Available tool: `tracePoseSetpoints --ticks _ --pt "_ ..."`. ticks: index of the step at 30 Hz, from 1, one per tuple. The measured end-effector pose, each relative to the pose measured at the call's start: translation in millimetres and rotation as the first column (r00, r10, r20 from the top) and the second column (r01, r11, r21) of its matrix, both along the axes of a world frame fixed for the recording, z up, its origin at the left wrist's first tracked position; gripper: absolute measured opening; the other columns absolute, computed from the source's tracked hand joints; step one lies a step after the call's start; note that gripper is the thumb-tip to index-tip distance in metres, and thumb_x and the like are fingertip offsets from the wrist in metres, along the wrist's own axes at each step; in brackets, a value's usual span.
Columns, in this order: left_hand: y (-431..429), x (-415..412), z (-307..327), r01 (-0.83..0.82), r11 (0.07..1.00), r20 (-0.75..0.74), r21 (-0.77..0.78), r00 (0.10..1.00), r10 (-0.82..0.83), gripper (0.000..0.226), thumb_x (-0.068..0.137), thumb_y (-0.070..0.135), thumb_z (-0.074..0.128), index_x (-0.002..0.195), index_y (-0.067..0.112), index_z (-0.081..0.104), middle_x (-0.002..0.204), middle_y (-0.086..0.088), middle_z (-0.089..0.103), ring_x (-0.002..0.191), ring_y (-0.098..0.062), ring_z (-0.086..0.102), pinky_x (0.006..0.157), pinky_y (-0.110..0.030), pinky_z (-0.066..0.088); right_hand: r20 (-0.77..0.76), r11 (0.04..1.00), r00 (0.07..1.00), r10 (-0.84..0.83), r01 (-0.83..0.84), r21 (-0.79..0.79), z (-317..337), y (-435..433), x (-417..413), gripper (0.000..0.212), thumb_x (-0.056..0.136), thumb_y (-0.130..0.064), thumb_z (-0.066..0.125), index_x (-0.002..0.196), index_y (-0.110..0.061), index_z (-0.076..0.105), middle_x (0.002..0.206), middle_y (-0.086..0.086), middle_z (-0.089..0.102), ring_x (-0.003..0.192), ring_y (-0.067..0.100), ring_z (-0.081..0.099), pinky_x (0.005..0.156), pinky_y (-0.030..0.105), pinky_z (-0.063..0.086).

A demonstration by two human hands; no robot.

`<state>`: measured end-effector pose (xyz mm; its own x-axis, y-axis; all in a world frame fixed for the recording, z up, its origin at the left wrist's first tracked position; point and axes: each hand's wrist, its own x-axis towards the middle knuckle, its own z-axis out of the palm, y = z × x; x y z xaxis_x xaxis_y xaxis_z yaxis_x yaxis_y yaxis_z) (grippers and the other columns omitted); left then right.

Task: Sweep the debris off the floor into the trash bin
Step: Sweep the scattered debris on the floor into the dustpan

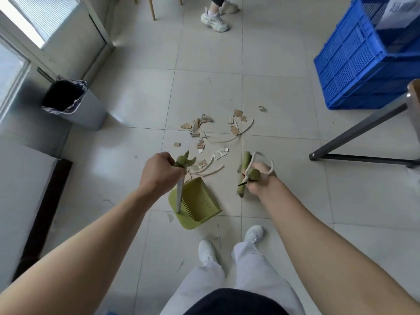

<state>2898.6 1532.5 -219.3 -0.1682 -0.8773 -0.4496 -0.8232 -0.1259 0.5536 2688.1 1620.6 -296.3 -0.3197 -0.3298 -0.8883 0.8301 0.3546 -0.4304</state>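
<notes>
Head view, looking straight down on pale tiled floor (272, 64).

With left hand (156, 171), firm grip round the top of the grey pole of the green dustpan (200, 201), just under the green knob. Dustpan resting on the floor just ahead of own white shoes (208, 251), mouth towards the debris (213, 133).

With right hand (261, 180), fingers curled round the upper end of the green broom (244, 176), white hanging loop across the knuckles. Broom seen nearly end-on, just right of the dustpan.

Debris: torn cardboard scraps, paper bits and thin curved strips, scattered across a tile joint ahead of both tools. Nearest scraps at the dustpan lip; touching or just beside, cannot tell. One small piece apart at the far right of the scatter.

Trash bin (75, 105): grey, dark liner, no lid, at left by the wall, well apart from the debris.

Blue perforated crate (354, 64) at upper right. Dark metal bench leg (354, 135) below it. Another person's pale sneakers (214, 19) at top edge.
</notes>
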Motion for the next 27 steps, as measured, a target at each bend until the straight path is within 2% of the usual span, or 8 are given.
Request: tracePoseSetpoints --ticks 3,6,9,13,16,20,23,27 --pt "-4 25 2 -0.038 0.999 0.002 -0.013 0.999 0.038 0.017 0.074 0.016 0.072 0.072 0.007 0.057 0.063 -0.003 0.054 0.055 -0.017 0.046 0.047 -0.025 0.033 0.054 0.997 0.997 -0.062 0.059 0.056 4 -5 20 0.017 0.097 -0.004 0.041 0.081 -0.004 0.045 0.077 0.011 0.048 0.062 0.019 0.049 0.031 0.016 0.045" --pt "-6 46 2 -0.077 0.997 0.001 -0.018 0.997 0.077 0.018 0.074 0.017 0.073 0.071 0.009 0.057 0.063 -0.002 0.054 0.055 -0.016 0.045 0.047 -0.025 0.033 0.148 0.994 0.983 -0.106 0.101 0.039 -2 -7 50 0.024 0.099 -0.006 0.039 0.076 -0.004 0.044 0.077 0.01 0.048 0.064 0.018 0.045 0.03 0.016 0.045" --pt "-8 62 1 -0.104 0.994 0.015 -0.03 0.994 0.104 0.019 0.074 0.018 0.073 0.07 0.01 0.056 0.062 -0.001 0.054 0.054 -0.015 0.045 0.046 -0.024 0.031 0.148 1.0 0.989 -0.012 0.012 0.004 -3 -17 77 0.025 0.096 0.002 0.033 0.075 -0.006 0.045 0.075 0.011 0.046 0.062 0.016 0.044 0.033 0.012 0.043" --pt "-11 74 -4 -0.132 0.991 0.024 -0.035 0.991 0.133 0.018 0.072 0.017 0.074 0.072 0.009 0.057 0.064 -0.001 0.054 0.055 -0.015 0.045 0.048 -0.025 0.032 0.209 0.994 0.977 -0.043 0.063 -0.09 0 -20 62 0.025 0.091 0.005 0.028 0.075 -0.008 0.042 0.039 0.009 0.052 0.03 0.011 0.048 0.035 0.014 0.041" --pt "-15 77 -4 -0.131 0.991 0.037 -0.035 0.991 0.132 0.017 0.073 0.017 0.072 0.076 0.007 0.06 0.068 -0.003 0.056 0.057 -0.015 0.046 0.048 -0.026 0.032 0.291 0.996 0.956 -0.034 0.056 -0.07 1 -21 51 0.024 0.099 -0.007 0.032 0.077 -0.007 0.041 0.05 0.009 0.047 0.024 0.009 0.043 0.028 0.014 0.038" --pt "-19 76 -1 -0.127 0.991 0.021 -0.034 0.992 0.128 0.018 0.073 0.018 0.072 0.08 0.006 0.062 0.07 -0.005 0.059 0.058 -0.016 0.048 0.048 -0.025 0.035 0.109 0.997 0.992 0.069 -0.063 -0.052 19 -34 63 0.026 0.093 0.001 0.028 0.073 -0.009 0.039 0.06 0.008 0.039 0.02 0.01 0.041 0.027 0.011 0.035" --pt "-21 76 0 -0.126 0.992 0.003 -0.026 0.992 0.126 0.019 0.072 0.018 0.074 0.08 0.005 0.062 0.068 -0.004 0.057 0.059 -0.017 0.048 0.049 -0.026 0.036 0.019 0.999 1.0 0.024 -0.023 -0.038 20 -36 61 0.027 0.067 0.016 0.027 0.07 -0.008 0.038 0.051 0.012 0.046 0.036 0.017 0.046 0.033 0.01 0.039" --pt "-20 77 -1 -0.139 0.99 -0.001 -0.026 0.99 0.139 0.019 0.072 0.017 0.074 0.08 0.005 0.062 0.068 -0.004 0.058 0.059 -0.018 0.048 0.049 -0.026 0.036 0.107 1.0 0.994 -0.021 0.02 0.01 -6 -34 61 0.027 0.093 0.001 0.028 0.073 -0.012 0.041 0.07 0.009 0.041 0.059 0.017 0.04 0.039 0.013 0.042"
